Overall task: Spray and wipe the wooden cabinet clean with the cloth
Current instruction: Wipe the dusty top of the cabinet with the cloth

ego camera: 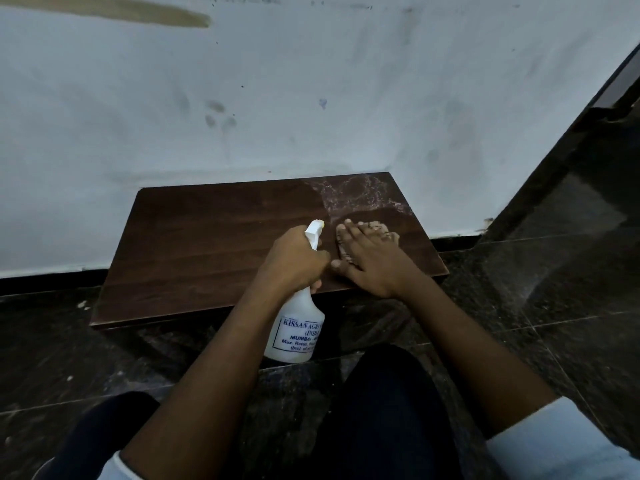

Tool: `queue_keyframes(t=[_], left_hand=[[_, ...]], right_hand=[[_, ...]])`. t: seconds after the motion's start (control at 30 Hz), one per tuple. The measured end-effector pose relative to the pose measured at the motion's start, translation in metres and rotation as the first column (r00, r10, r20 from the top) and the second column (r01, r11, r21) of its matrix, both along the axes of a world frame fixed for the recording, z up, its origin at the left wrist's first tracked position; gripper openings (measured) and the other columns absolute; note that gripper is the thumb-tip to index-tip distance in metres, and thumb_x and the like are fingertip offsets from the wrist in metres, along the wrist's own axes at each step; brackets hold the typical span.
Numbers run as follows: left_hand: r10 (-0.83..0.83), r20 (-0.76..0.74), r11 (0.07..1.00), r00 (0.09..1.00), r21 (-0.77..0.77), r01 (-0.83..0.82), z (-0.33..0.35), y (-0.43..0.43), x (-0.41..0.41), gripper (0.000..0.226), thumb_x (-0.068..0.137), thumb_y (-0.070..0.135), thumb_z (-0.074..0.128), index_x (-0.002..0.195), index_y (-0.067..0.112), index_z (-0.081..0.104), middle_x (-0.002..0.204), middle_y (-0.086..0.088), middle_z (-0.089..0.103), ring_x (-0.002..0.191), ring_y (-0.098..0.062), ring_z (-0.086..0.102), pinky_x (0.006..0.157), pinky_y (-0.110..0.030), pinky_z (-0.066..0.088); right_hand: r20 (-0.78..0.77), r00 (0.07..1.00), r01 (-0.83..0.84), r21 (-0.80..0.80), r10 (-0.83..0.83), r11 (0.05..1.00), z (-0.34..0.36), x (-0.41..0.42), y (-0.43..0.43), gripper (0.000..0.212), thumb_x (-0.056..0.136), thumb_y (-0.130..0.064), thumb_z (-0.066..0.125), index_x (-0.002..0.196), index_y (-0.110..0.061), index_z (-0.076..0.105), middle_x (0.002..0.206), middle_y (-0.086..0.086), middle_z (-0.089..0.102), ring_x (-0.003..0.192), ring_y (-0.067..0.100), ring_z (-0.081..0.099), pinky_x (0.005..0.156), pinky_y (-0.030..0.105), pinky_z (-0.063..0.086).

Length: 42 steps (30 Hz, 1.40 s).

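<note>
The dark wooden cabinet top (207, 244) lies low against the wall. My left hand (294, 261) grips the neck of a white spray bottle (298, 330), its nozzle aimed away over the wood. My right hand (370, 261) lies flat on a beige cloth (381, 232), pressing it onto the right part of the top. Only the cloth's far edge shows past my fingers. A patch of whitish spray droplets (360, 195) covers the cabinet's back right corner, just beyond the cloth.
A smudged white wall (277, 98) rises directly behind the cabinet. Dark polished stone floor (554, 323) surrounds it, with a dark stone edge (588, 140) running up on the right. My knees in dark trousers (381, 410) are below the cabinet's front edge.
</note>
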<state>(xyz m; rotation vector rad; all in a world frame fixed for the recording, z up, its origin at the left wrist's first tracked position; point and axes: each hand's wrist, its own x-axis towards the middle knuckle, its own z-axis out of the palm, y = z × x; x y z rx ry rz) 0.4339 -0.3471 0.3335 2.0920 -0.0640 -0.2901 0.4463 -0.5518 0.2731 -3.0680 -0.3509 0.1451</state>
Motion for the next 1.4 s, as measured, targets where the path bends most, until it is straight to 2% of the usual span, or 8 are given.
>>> queue_keyframes(t=[0.17,0.43,0.63,0.77,0.9,1.1,1.2,1.4], left_hand=[[0.021,-0.009,1.0,1.0,0.002,-0.021,-0.001,0.011,0.0,0.015,0.086,0.017,0.059,0.102,0.016,0.06,0.066,-0.003,0.069,0.043,-0.016,0.069,0.048,-0.027,0.054],[0.007,0.01,0.999,1.0,0.034,-0.007,0.005,0.018,0.012,0.015,0.08,0.018,0.059,0.095,0.019,0.059,0.046,0.001,0.067,0.042,-0.021,0.069,0.048,-0.029,0.057],[-0.02,-0.012,1.0,1.0,0.016,0.02,0.007,0.012,0.016,0.019,0.08,0.017,0.059,0.099,0.015,0.06,0.046,0.0,0.064,0.045,-0.024,0.069,0.055,-0.038,0.061],[-0.033,0.021,0.998,0.999,0.05,0.032,0.017,0.012,0.019,0.019,0.075,0.023,0.059,0.093,0.017,0.059,0.044,0.002,0.065,0.042,-0.021,0.068,0.047,-0.029,0.057],[-0.095,0.045,0.993,0.994,0.081,0.091,0.023,0.005,0.025,0.015,0.078,0.017,0.057,0.092,0.014,0.059,0.048,-0.004,0.066,0.04,-0.021,0.066,0.043,-0.024,0.051],[-0.233,-0.031,0.971,0.972,0.037,0.234,0.028,-0.031,0.039,0.005,0.087,0.007,0.055,0.086,0.008,0.06,0.056,-0.011,0.062,0.051,-0.03,0.069,0.056,-0.039,0.06],[-0.25,-0.053,0.967,0.967,0.037,0.252,0.029,-0.048,0.048,0.007,0.086,0.004,0.053,0.091,0.004,0.058,0.061,-0.015,0.062,0.057,-0.033,0.068,0.061,-0.042,0.06],[-0.224,-0.054,0.974,0.973,0.023,0.225,0.028,-0.057,0.059,0.01,0.088,0.005,0.053,0.094,0.002,0.06,0.061,-0.016,0.064,0.042,-0.023,0.064,0.052,-0.033,0.056]], right_hand=[[-0.039,0.972,0.232,-0.016,-0.232,0.973,0.009,0.035,-0.02,0.098,0.093,-0.082,0.013,0.165,-0.017,0.005,0.173,0.009,0.001,0.158,0.033,0.004,0.125,0.051,0.003],[-0.024,0.998,-0.064,0.037,0.065,0.997,-0.003,0.014,0.017,0.101,0.088,-0.083,0.008,0.165,-0.019,0.004,0.172,0.008,0.002,0.159,0.026,0.004,0.123,0.036,-0.004],[-0.076,0.976,0.202,-0.034,-0.205,0.979,0.009,0.044,-0.024,0.086,0.1,-0.071,0.011,0.165,-0.015,0.007,0.172,0.013,0.004,0.159,0.033,0.004,0.127,0.049,-0.002],[-0.046,0.999,0.006,0.035,-0.004,0.999,0.013,0.052,0.024,0.073,0.106,-0.059,0.019,0.165,-0.017,0.013,0.172,0.012,0.008,0.159,0.031,0.004,0.128,0.047,-0.003],[-0.012,0.998,-0.067,0.065,0.068,0.996,0.002,0.002,0.014,0.083,0.093,-0.073,0.004,0.165,-0.033,0.008,0.173,-0.002,0.004,0.159,0.022,-0.001,0.127,0.046,-0.007],[0.018,0.97,0.242,0.0,-0.242,0.97,-0.009,-0.034,-0.061,0.086,0.093,-0.079,0.011,0.165,-0.033,0.0,0.173,-0.002,-0.003,0.159,0.022,-0.007,0.126,0.044,-0.011],[0.0,0.955,0.295,0.017,-0.295,0.955,-0.012,-0.03,-0.067,0.091,0.091,-0.081,0.012,0.165,-0.03,-0.002,0.173,0.0,-0.006,0.159,0.024,-0.007,0.127,0.046,-0.008],[-0.025,0.94,0.341,0.062,-0.34,0.938,-0.014,-0.024,-0.068,0.102,0.083,-0.086,0.004,0.165,-0.027,-0.001,0.173,0.001,-0.007,0.159,0.023,-0.007,0.124,0.04,-0.012]])
